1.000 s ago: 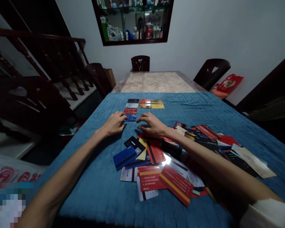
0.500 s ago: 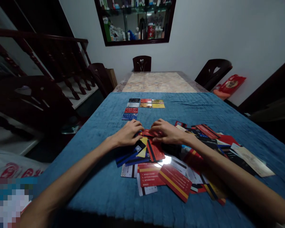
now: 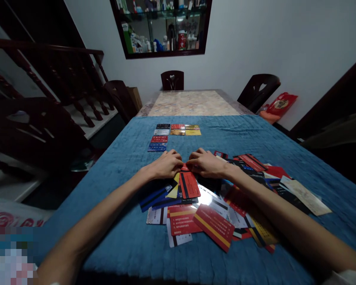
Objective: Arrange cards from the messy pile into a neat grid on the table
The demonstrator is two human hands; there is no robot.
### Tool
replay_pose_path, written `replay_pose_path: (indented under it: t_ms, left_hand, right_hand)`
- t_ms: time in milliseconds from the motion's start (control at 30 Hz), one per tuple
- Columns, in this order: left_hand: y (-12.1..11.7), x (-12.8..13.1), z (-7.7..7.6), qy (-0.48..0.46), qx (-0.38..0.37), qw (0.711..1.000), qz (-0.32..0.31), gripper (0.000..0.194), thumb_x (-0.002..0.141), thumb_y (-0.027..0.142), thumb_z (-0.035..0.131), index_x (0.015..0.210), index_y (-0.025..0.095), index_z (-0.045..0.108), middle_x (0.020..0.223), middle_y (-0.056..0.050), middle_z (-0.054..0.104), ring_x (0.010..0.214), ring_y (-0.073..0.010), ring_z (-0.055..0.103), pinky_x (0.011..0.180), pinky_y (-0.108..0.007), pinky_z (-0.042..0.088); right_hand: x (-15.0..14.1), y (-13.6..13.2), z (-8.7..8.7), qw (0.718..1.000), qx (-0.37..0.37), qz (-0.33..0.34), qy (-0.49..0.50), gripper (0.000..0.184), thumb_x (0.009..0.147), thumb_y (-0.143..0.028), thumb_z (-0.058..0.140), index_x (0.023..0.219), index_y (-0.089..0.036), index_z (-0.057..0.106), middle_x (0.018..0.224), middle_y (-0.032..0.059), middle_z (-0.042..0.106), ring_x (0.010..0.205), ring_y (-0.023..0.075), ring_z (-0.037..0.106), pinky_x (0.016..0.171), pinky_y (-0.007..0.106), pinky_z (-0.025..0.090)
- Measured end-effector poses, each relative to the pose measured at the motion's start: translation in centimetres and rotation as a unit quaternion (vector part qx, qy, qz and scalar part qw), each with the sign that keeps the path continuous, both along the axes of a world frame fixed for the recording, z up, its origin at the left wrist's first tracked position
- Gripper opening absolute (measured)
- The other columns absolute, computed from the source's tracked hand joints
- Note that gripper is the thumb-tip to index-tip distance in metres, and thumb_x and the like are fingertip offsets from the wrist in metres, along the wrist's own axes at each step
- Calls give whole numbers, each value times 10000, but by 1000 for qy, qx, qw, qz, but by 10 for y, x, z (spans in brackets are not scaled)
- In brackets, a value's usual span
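Note:
My left hand (image 3: 168,164) and my right hand (image 3: 204,163) meet over the far side of a loose heap of plastic cards. Both have curled fingers, closed on the sides of a small red card (image 3: 184,167) that shows between them. Just below it, a red card with a dark stripe (image 3: 190,185) lies on the heap. A yellow card (image 3: 174,189) and blue cards (image 3: 158,200) lie under my left hand. Nearer me are red cards with yellow bands (image 3: 215,226) and white cards (image 3: 179,240). My fingers hide part of the heap.
Beyond my hands, several cards lie face up in neat rows, with a blue card (image 3: 157,147) nearest. More cards spread right, out to a beige card (image 3: 310,196). A blue cloth (image 3: 112,221) covers the table's near part. Dark chairs (image 3: 172,80) stand around.
My left hand has moved slightly right, closer to my right hand, narrowing the gap over the red card. The whole view has shifted a little, so most things appear further left.

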State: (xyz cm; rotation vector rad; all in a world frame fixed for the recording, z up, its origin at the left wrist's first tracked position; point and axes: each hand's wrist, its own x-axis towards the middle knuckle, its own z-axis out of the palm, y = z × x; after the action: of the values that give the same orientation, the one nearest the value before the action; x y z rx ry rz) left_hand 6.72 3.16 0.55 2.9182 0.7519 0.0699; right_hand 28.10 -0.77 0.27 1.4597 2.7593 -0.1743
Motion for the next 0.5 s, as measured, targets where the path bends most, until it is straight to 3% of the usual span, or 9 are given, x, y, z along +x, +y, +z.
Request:
replay_pose_path:
  t_ms: [267,500]
  left_hand:
    - [-3,-3,5,37,23,999,23,194,938,270,537,980,193,710,1144,-85,650,1107,-253,512,868,-383,405]
    - [5,-6,5,55,21,997,51,243,942,352,539,976,178,705,1165,-98,648,1122,-266,509,902,-397,398]
  right_hand:
    - [0,4,-6,999,15,-28,-13,355,965,-295,480,1279,-275,647,1319,130,572,1144,326,442,832,414,397]
    - [7,8,-3,999,-8,-19,31,352,939,-309,543,1263,-239,662,1255,132,617,1145,317,453,871,420,387]
